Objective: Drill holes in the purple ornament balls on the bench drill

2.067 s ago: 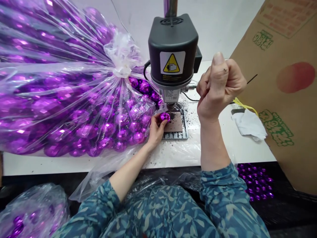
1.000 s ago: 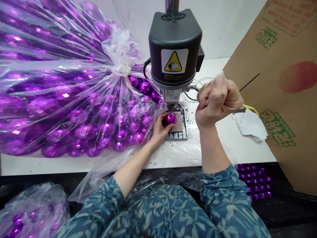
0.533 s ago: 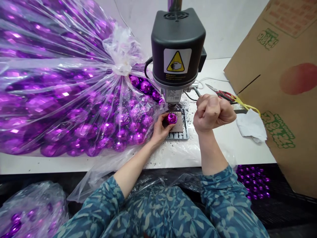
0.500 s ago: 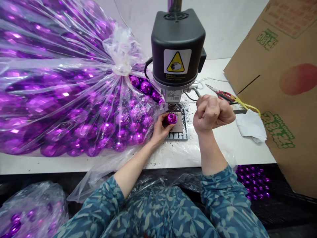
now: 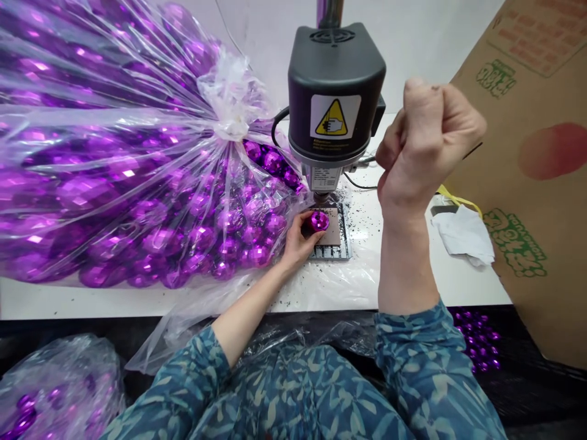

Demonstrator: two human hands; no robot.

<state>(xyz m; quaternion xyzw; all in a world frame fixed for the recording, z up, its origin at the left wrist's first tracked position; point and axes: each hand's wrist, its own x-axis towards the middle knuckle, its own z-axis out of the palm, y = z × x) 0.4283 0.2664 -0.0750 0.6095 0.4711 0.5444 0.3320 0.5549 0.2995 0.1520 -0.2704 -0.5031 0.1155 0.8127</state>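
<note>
My left hand [image 5: 300, 238] pinches a shiny purple faceted bead [image 5: 320, 220] from its left side. The bead rests on a small board [image 5: 334, 227] on the metal base [image 5: 337, 252] of a black drill press [image 5: 337, 73], just below and in front of its chuck [image 5: 322, 197]. A dark opening shows in the bead's top. Up at the machine's right side, my right hand [image 5: 426, 146] is closed in a fist around the end of the press's feed lever [image 5: 367, 161]; the fingers hide most of the lever.
A large clear bag [image 5: 137, 183] of purple faceted balls covers the table's left. Dark shavings [image 5: 362, 214] lie around the base. At right are a white cloth [image 5: 464, 235] and a cardboard box [image 5: 541, 201]. Another plastic bag [image 5: 68, 379] is below left; purple balls [image 5: 479, 342] are below right.
My right hand has risen and moved to the right with the lever, and now covers the scissors. My left hand still holds the bead in about the same place.
</note>
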